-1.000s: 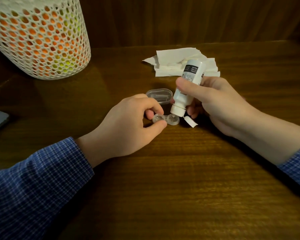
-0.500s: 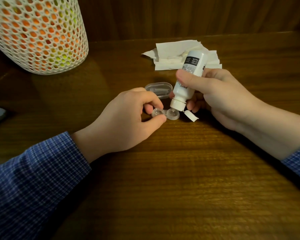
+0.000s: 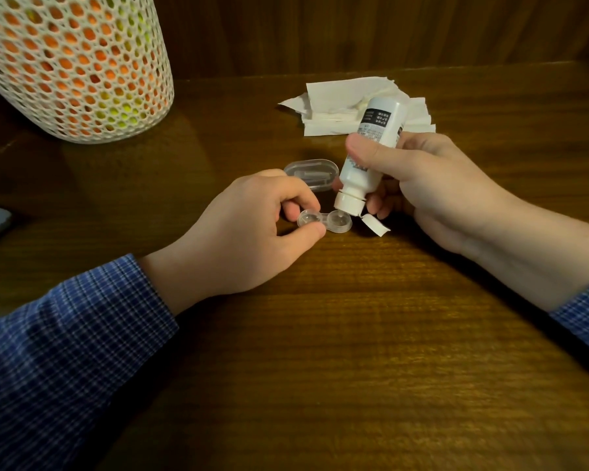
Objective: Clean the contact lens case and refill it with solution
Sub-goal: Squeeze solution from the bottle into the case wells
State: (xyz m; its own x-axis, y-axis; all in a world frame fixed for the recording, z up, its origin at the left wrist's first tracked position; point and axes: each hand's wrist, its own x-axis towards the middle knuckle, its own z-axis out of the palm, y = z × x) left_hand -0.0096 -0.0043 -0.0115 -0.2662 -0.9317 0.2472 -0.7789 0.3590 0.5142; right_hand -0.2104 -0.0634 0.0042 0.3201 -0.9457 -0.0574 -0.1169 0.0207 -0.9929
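Hands (image 3: pixel 439 185) on bottle (image 3: pixel 371 147), case (image 3: pixel 323 222)

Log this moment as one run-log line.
step: refill | left hand: steadies lens case on table | right hand: solution bottle inverted, nozzle over right well | tissues: behind

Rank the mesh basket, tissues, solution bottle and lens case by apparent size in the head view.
1. Mesh basket, by far the largest, though cropped.
2. Tissues.
3. Solution bottle, partly covered by the right hand.
4. Lens case, pinched by the left hand.
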